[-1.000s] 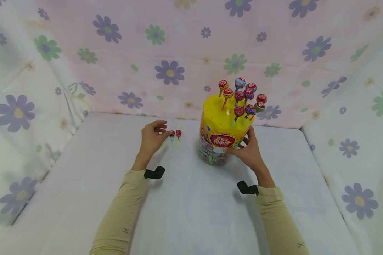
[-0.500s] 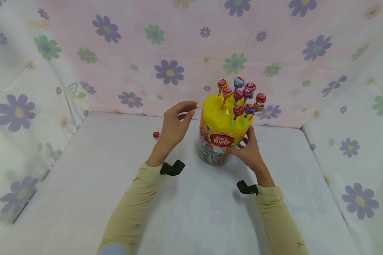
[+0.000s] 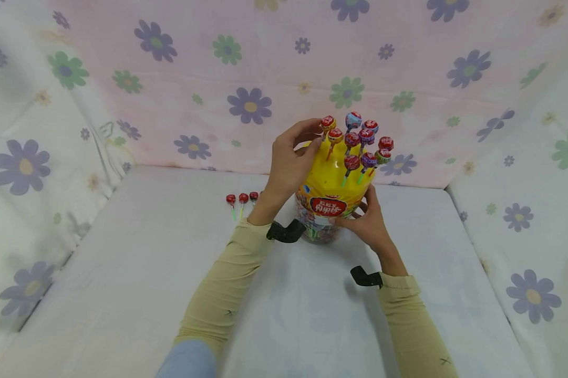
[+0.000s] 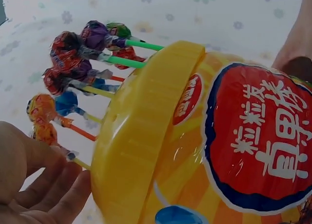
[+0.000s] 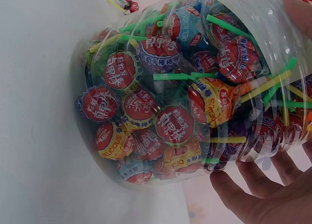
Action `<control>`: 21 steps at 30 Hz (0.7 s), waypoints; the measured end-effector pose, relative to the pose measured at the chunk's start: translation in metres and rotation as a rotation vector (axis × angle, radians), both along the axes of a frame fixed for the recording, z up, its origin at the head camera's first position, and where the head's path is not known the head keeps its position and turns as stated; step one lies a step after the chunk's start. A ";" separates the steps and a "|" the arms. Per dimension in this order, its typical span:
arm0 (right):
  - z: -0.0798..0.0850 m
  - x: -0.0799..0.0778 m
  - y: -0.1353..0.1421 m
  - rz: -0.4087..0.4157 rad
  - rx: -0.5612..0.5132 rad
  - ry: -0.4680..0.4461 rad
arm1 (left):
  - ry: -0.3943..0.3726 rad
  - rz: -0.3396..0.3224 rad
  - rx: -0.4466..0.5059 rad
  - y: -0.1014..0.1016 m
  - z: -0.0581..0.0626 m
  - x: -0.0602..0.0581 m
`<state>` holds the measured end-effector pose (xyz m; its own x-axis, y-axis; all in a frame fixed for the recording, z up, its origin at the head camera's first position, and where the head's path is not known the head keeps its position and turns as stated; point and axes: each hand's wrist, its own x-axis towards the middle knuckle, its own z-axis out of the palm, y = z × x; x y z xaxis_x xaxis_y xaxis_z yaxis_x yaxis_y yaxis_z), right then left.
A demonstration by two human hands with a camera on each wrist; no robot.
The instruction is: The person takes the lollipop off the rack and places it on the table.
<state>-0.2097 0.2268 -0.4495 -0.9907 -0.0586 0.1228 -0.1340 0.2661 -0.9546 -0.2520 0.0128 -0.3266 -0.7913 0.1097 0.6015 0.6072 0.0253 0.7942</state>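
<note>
A clear candy jar (image 3: 328, 206) with a yellow lid (image 3: 321, 170) stands on the table, tilted slightly in the head view. Several wrapped lollipops (image 3: 352, 162) stick up from holes in the lid. My left hand (image 3: 288, 163) is at the lid's left side. Its thumb and fingers pinch a yellow-orange lollipop (image 4: 46, 134) just under its candy head, the stick's end at the lid. Low on the jar's right side, my right hand (image 3: 371, 228) grips it, thumb in front, fingers (image 5: 258, 180) round the side. Many lollipops (image 5: 175, 124) show through its clear wall.
Several red lollipops (image 3: 243, 198) lie in a row on the white table (image 3: 137, 252), left of the jar and partly behind my left wrist. A flowered cloth (image 3: 194, 110) hangs behind the table and along both sides.
My left hand has moved from the row of lollipops on the table, up and right, to a lollipop in the lid. The right hand has stayed on the jar.
</note>
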 end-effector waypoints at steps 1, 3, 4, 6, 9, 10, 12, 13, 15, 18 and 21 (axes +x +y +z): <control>0.000 0.000 0.000 0.001 0.001 0.004 | 0.012 0.012 -0.012 0.002 0.000 0.000; 0.000 0.000 0.000 -0.004 0.004 0.007 | 0.042 0.040 -0.043 0.005 0.000 0.000; 0.000 0.000 0.000 -0.007 0.005 0.008 | 0.057 0.053 -0.059 0.006 0.000 0.000; 0.001 0.000 0.000 -0.011 0.005 0.007 | 0.086 0.068 -0.078 0.008 -0.001 -0.002; 0.001 -0.001 -0.001 -0.010 0.000 0.005 | 0.117 0.080 -0.087 0.009 -0.001 -0.003; 0.002 -0.001 -0.001 -0.008 -0.002 0.005 | 0.121 0.084 -0.084 0.009 -0.001 -0.004; 0.002 -0.001 -0.002 -0.006 -0.001 0.007 | 0.123 0.090 -0.075 0.009 -0.001 -0.005; 0.002 0.000 -0.002 -0.006 0.001 0.006 | 0.121 0.090 -0.070 0.009 0.000 -0.005; 0.002 0.000 -0.002 -0.008 0.002 0.002 | 0.112 0.086 -0.038 0.010 0.000 -0.006; 0.002 0.000 -0.001 -0.010 0.005 -0.007 | 0.122 0.085 0.021 0.009 0.001 -0.006; 0.001 0.000 -0.001 -0.009 0.005 -0.011 | 0.151 0.095 0.076 0.006 0.003 -0.005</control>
<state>-0.2100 0.2262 -0.4481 -0.9924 -0.0499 0.1121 -0.1215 0.2720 -0.9546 -0.2568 0.0192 -0.3236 -0.6958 -0.0109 0.7182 0.7176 0.0318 0.6957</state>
